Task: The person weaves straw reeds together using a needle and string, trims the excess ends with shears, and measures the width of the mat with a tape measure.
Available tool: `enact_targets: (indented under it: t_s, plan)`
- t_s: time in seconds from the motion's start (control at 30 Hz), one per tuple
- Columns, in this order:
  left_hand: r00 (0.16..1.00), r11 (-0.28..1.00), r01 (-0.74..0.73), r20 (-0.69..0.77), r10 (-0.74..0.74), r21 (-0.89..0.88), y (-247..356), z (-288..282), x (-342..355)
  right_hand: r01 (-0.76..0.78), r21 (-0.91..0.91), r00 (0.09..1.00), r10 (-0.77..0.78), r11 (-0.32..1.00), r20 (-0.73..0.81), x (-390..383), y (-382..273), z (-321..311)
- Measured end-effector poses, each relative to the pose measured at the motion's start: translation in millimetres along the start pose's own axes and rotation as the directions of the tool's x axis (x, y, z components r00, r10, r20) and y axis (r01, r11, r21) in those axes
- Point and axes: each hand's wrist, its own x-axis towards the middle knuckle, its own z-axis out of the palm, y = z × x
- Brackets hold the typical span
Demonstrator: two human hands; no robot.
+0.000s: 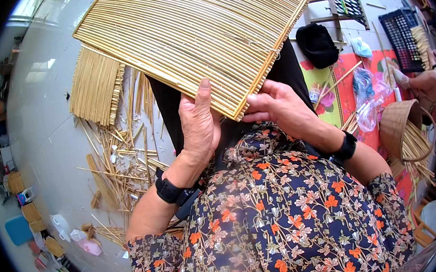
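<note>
the left hand (199, 124) grips the near edge of the stalk mat (192, 38), thumb on top; the right hand (283, 107) bends its fingers at the near corner, grip unclear; the mat extends forward beyond both.

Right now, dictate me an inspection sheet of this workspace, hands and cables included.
Surface: pale floor; red floral mat at right.
Job's things: slatted panel of straw-coloured stalks, held over the lap.
Clutter: loose stalks scattered on the left; clear plastic bag on the mat.
Hands: left hand grips the panel's near edge, thumb on top; right hand at its near corner.
Cables: nothing seen.
Surroundings: woven basket, dark crate, another person, all right.
</note>
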Motion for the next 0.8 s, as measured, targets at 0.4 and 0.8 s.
enact_targets:
  t_s: [0.4,0.8]
  plan:
    - [0.886,0.877,0.424,0.099,-0.454,0.224,6.4,3.3,-21.8,0.010,-0.260,1.000,-0.006,0.966,0.015,-2.7,-16.9,-37.2]
    - [0.690,0.390,-0.051,0.315,-0.651,0.919,108.7,27.2,-48.9,-0.031,-0.242,0.998,0.044,0.970,0.047,-7.2,-21.5,-38.7]
